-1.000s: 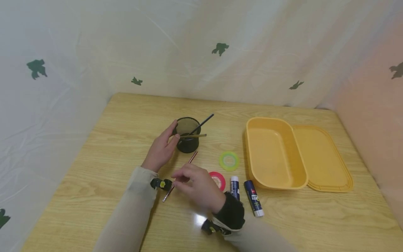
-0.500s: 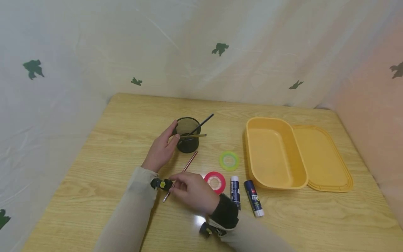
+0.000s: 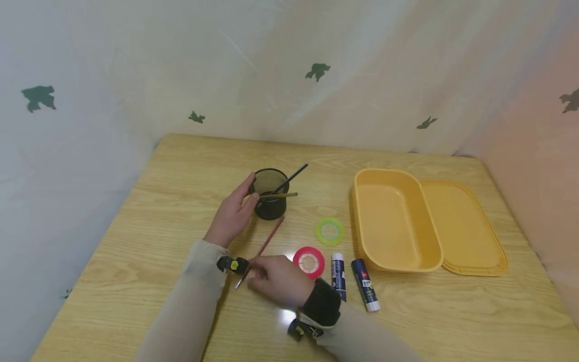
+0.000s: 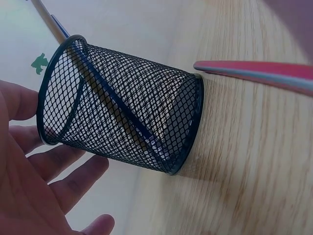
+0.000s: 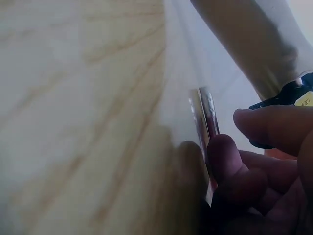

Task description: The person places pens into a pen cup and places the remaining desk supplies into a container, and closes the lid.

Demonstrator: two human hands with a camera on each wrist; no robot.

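My left hand (image 3: 229, 216) holds the black mesh pen holder (image 3: 270, 208) at its rim; thumb and fingers lie along its left side. In the left wrist view the remaining fingers (image 4: 71, 191) spread loosely beside the mesh. A dark pencil (image 3: 296, 173) and a yellowish pencil (image 3: 282, 194) lean out of the holder. A shiny reddish pencil (image 3: 270, 240) lies slanted on the table. Bent over its near part is my right hand (image 3: 282, 279). A fingertip touches this pencil (image 5: 209, 110) in the right wrist view, while the thumb (image 5: 264, 125) stays apart from it.
A red tape roll (image 3: 298, 259) lies right of my right hand, a green one (image 3: 319, 231) behind it. Two glue sticks (image 3: 338, 281) (image 3: 364, 286) lie nearby. At the right stand a yellow box (image 3: 356, 221) and its flat lid (image 3: 475, 226).
My right hand has moved slightly down and toward the pencil's near end, with its fingers drawn closer together. More of the red tape roll shows. The left hand keeps its hold on the pen holder.
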